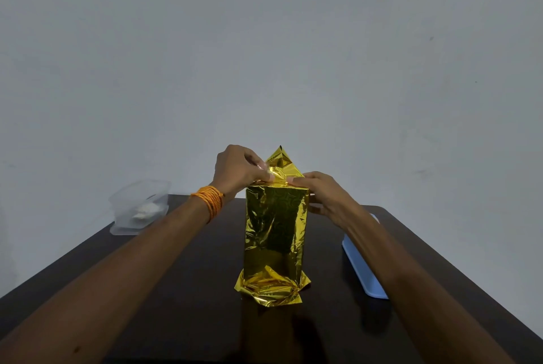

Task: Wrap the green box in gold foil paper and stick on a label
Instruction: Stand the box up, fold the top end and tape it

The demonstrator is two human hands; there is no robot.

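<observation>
- Now, the foil (274, 225) looks thin, slick and crinkly, so I'd say it creases fast and tears easily; pinch it at the fold edges, not mid-panel.
- The box stands upright mid-table (182, 290), fully gold, no green showing, loose foil flaring at its base and peaking on top.
- Left hand (239, 169) pinches the top flap between fingertips.
- Right hand (320, 196) presses flat, fingers narrow, on the top edge.
- A clear tub (139, 208) sits left, a blue tray (363, 263) right.
</observation>
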